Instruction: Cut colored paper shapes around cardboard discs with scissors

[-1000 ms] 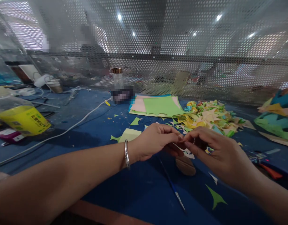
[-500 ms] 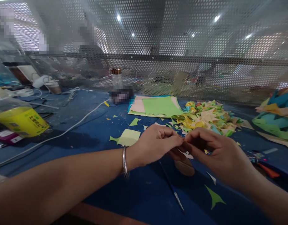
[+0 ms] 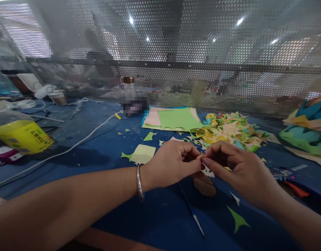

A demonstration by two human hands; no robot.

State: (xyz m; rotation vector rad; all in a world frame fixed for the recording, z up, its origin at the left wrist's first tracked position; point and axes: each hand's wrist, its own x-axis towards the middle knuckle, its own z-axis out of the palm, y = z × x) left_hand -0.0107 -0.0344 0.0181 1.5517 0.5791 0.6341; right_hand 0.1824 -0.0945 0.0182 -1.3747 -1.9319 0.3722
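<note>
My left hand (image 3: 176,162) and my right hand (image 3: 235,169) meet at the fingertips over the blue table (image 3: 97,139). Both pinch at one spot; whatever lies between the fingertips is too small to make out. Below them rests a brown oval piece (image 3: 205,184). A thin blue tool with a pale metal tip (image 3: 198,223) lies just left of it, partly under my left hand. Green (image 3: 238,219) and white (image 3: 235,198) paper scraps lie below my right hand. A pale yellow square (image 3: 143,154) sits beyond my left wrist.
Paper sheets (image 3: 177,118) and a heap of cut paper (image 3: 236,130) lie behind my hands. At the left are a yellow-labelled container (image 3: 24,136) and a white cable (image 3: 84,137). Layered paper (image 3: 306,129) stands at the right, before a perforated metal screen (image 3: 160,76).
My fingertips have shifted slightly while staying together in a pinch. The whole view has moved a little; the things on the table have not visibly moved.
</note>
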